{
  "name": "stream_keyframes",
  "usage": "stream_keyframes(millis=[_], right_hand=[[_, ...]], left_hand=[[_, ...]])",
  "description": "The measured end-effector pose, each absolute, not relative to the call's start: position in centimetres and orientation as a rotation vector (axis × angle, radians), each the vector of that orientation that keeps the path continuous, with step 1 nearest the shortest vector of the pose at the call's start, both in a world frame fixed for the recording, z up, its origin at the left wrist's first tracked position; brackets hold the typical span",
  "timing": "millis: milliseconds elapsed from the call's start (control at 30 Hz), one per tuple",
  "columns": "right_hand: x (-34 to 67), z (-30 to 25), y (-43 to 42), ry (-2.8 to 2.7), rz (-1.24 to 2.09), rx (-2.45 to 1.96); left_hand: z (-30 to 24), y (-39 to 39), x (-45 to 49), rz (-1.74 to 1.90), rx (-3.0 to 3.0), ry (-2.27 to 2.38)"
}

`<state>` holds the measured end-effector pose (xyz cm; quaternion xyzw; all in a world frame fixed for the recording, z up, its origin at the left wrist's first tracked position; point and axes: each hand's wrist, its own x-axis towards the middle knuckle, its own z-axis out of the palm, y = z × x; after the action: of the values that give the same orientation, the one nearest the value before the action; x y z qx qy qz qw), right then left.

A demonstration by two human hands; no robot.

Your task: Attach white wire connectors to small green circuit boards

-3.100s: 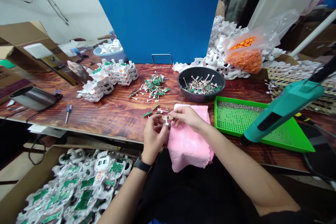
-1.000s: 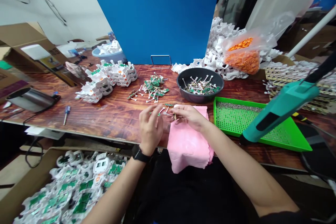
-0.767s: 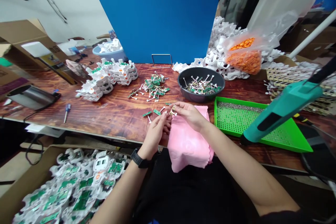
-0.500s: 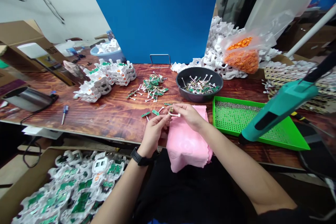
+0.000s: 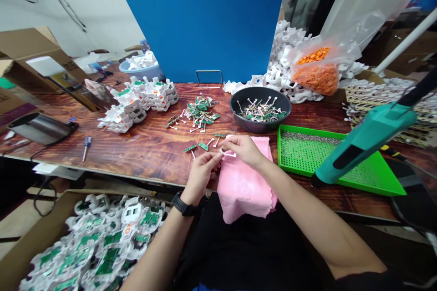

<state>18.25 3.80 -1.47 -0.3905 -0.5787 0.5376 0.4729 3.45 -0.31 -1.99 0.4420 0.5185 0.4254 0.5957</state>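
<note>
Between my two hands is a small circuit board with a white cable (image 5: 229,154), its board mostly covered by my fingers. My left hand (image 5: 202,172) pinches it from the left and below. From the right, my right hand (image 5: 244,149) pinches it with thumb and forefinger. Both hands meet over the left edge of a folded pink cloth (image 5: 244,186), which hangs over the table's front edge. Just beyond my fingers lie a few loose green circuit boards (image 5: 204,146) with white connectors. Farther back is a heap of the same boards (image 5: 201,112).
A black bowl (image 5: 239,121) holds more cabled boards. Right of the cloth are a green perforated tray (image 5: 370,175) and a teal electric screwdriver (image 5: 363,138) hanging over it. White housings (image 5: 136,104) are stacked left; a screwdriver (image 5: 86,148) lies nearby. A carton (image 5: 37,238) of assembled housings stands below.
My hands have drawn slightly closer around the small board, so less of it shows. The white cable still sticks out to the right. The view has shifted slightly.
</note>
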Motion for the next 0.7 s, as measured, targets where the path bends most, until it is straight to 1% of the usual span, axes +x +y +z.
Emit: stream_keyframes(millis=[167, 367, 433, 533, 633, 700], right_hand=[[18.2, -1.5, 3.7, -1.407, 1.314, -0.951], [18.3, -1.7, 3.8, -1.305, 1.431, -0.968], [18.7, -1.6, 4.2, -1.143, 1.520, -0.943], [19.9, -1.1, 4.9, -0.725, 1.566, -0.812], [21.0, -0.8, 5.4, -0.431, 1.569, -0.706], [21.4, -0.6, 5.5, -0.419, 1.634, -0.657]], left_hand=[[-1.9, -0.4, 3.5, 1.035, 1.050, 1.217], [-1.8, -0.2, 3.2, 1.055, 1.191, 1.258], [-1.7, 0.1, 2.9, 1.083, 1.354, 1.311], [-1.6, 0.9, 1.9, 1.087, 1.808, 1.544], [-1.3, 1.8, 1.0, 0.861, 2.273, 1.881], [-1.3, 2.4, 0.7, 0.627, 2.433, 1.995]])
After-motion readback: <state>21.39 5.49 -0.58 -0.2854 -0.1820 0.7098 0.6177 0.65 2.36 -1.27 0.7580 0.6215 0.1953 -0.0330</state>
